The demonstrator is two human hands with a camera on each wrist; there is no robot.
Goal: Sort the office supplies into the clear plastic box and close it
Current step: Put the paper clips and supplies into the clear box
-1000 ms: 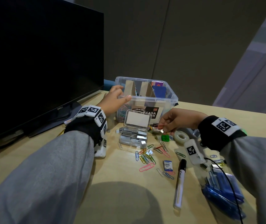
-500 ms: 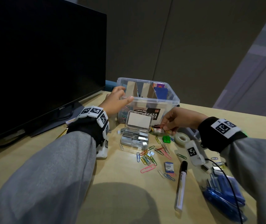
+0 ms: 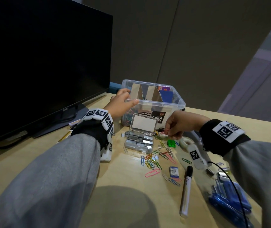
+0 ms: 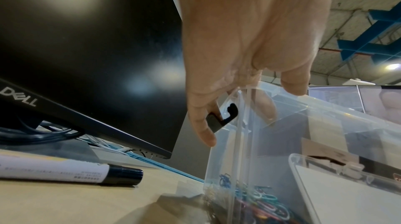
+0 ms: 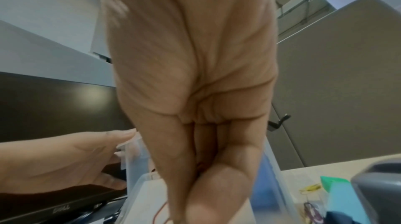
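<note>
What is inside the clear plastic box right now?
Clear plastic box: cardboard dividers, coloured paper clips in the left compartment, blue and purple items at right. Middle compartments' contents are hidden.

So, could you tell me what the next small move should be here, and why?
Probably lift the right hand and carry its small pinched item, apparently a paper clip, over the clear plastic box. The left hand already steadies the box's near-left corner, coloured clips lie in its left compartment, and many paper clips remain scattered on the table.
</note>
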